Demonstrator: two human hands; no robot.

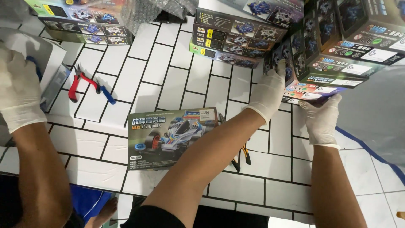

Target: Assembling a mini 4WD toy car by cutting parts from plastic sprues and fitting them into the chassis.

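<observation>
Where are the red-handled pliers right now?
In the head view, the red pliers lie on the tiled table at upper left, beside a blue-handled tool, just right of another person's gloved hand.
</observation>
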